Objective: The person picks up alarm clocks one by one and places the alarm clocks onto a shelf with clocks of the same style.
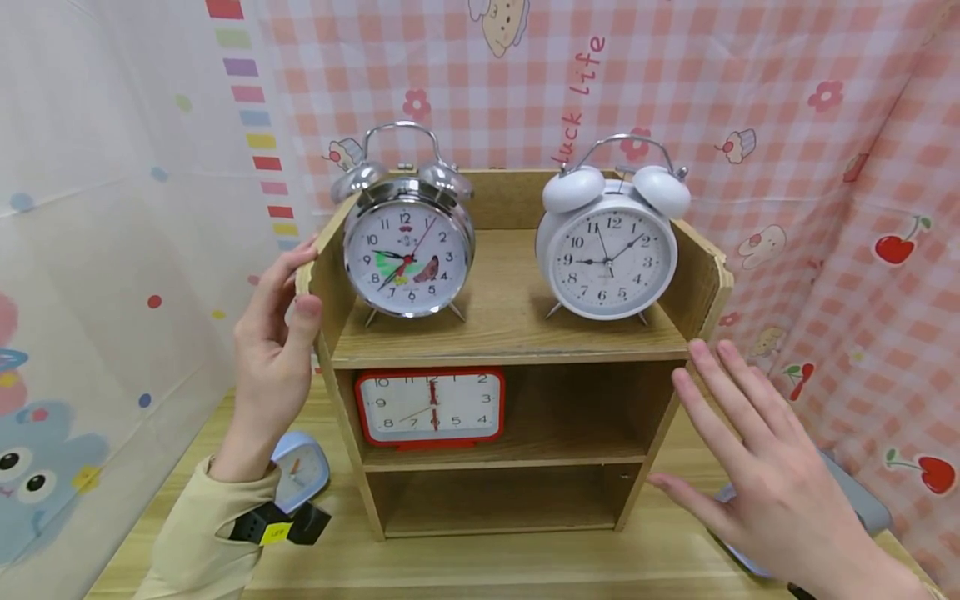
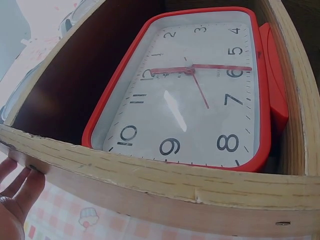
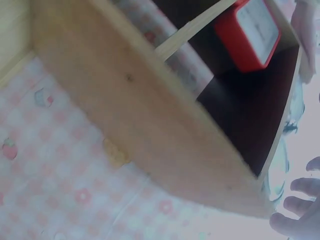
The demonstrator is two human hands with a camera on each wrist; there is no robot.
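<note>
In the head view, a 3-tier wooden shelf (image 1: pixel 495 346) stands upright on a table (image 1: pixel 450 575), between the person's 2 hands. The left hand (image 1: pixel 273 350) touches the shelf's left side, thumb at the front edge, its fingers laid along the panel rather than clenched. The right hand (image 1: pixel 772 467) is spread, fingers extended and holding nothing, near the right side; whether its fingertips make contact cannot be told. On the top tier, a silver alarm clock (image 1: pixel 408 258) stands left of a white alarm clock (image 1: pixel 611 258), well apart. A red clock (image 1: pixel 431 408) occupies the left part of the middle tier. A blue clock (image 1: pixel 300 471) rests on the table near the left wrist.

In the left wrist view, the red clock appears sideways behind the side panel's edge, and 3 fingers show against the panel's outer face.

In the right wrist view, blurred, the right fingers appear beside the panel's end, grasping nothing.
</note>
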